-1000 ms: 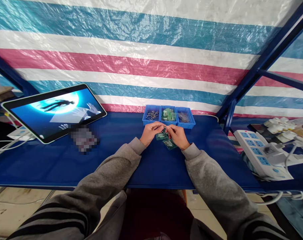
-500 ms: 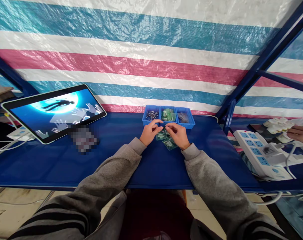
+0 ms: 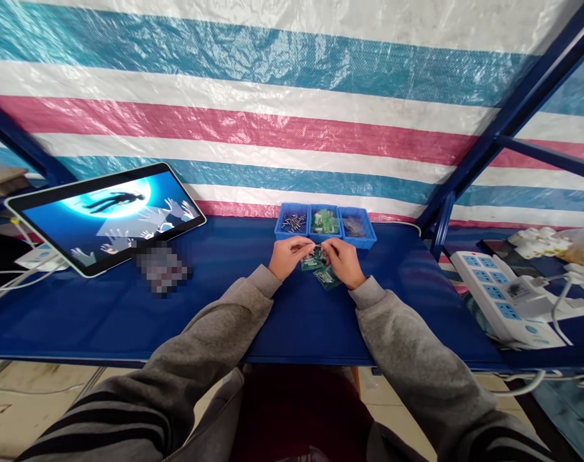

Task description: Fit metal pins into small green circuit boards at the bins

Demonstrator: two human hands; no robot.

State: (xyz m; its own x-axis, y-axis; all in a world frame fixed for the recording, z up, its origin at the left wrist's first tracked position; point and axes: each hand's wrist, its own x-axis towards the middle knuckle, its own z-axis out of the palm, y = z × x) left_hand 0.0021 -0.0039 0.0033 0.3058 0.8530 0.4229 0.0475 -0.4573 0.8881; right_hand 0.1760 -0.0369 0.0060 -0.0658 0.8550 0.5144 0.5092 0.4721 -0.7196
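Observation:
My left hand (image 3: 291, 256) and my right hand (image 3: 343, 261) meet fingertip to fingertip just in front of three blue bins. Both are closed in a pinch around a small, thin piece between them, too small to name. Under and between the hands lie small green-tinted clear packets (image 3: 326, 276) with pale pieces inside. The left bin (image 3: 292, 222) holds dark metal screw-like pieces. In the middle bin (image 3: 325, 221) are green and whitish bits, and the right bin (image 3: 356, 227) holds greyish, clear small pieces.
A tablet (image 3: 113, 218) with a lit screen leans at the left of the blue table (image 3: 215, 321). Beside it is a pixelated patch. On the right stands a white power strip (image 3: 494, 292) with plugs and cables. A striped tarp (image 3: 273, 109) hangs behind, with blue frame bars (image 3: 489, 141).
My fingers have drawn in, with the left index finger lower and the fingertips closer around the small piece. Another person's hand at the far right has gone out of view.

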